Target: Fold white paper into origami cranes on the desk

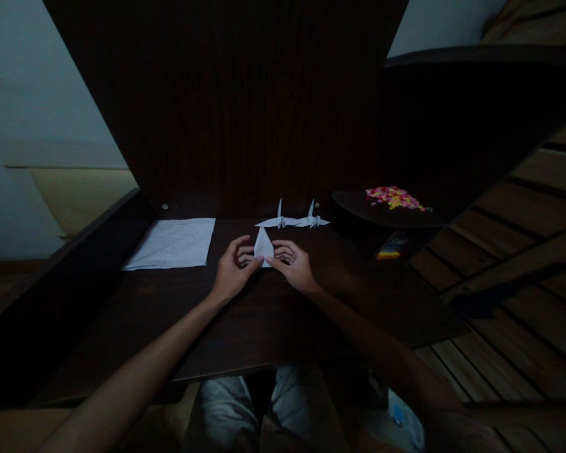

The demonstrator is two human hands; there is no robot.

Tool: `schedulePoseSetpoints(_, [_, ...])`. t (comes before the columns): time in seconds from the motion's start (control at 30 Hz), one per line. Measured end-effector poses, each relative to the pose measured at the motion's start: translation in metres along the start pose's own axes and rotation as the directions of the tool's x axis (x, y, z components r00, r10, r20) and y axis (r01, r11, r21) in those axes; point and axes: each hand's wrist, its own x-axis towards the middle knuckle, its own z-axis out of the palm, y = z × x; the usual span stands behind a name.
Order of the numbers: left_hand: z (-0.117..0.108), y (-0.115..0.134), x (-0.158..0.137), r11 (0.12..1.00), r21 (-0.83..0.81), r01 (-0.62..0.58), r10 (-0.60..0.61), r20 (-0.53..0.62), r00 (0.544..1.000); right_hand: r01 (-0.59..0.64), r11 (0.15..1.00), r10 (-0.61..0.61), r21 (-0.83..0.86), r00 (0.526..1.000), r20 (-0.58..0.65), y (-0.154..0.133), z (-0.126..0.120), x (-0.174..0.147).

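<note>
A folded piece of white paper (pixel 263 244), kite-shaped with its point away from me, is held upright between both hands over the dark desk. My left hand (pixel 235 267) pinches its lower left edge, thumb in front and fingers curled behind. On the other side, my right hand (pixel 294 264) grips the lower right edge in the same way. Just behind the paper stand two folded white paper cranes, the left crane (pixel 281 221) and the right crane (pixel 313 221), side by side against the desk's back panel.
A stack of white paper sheets (pixel 174 244) lies on the desk at the left. To the right, a small raised shelf (pixel 358 204) bears a pile of colourful small pieces (pixel 396 197). A dark side board (pixel 65 264) edges the desk on the left.
</note>
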Motion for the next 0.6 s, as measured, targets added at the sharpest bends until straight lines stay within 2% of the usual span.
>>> schedulePoseSetpoints(0.33, [-0.0029,-0.001,0.0016,0.997,0.057,-0.044,0.039,0.076,0.996,-0.046,0.999,0.046,0.007,0.999,0.003,-0.001,0.0,0.0004])
schedulePoseSetpoints(0.6, [-0.0044,0.0021,0.0003,0.989,0.14,0.042,-0.056,0.097,0.994,-0.094,0.995,0.095,0.039,0.996,-0.002,0.0008,0.0001,0.0007])
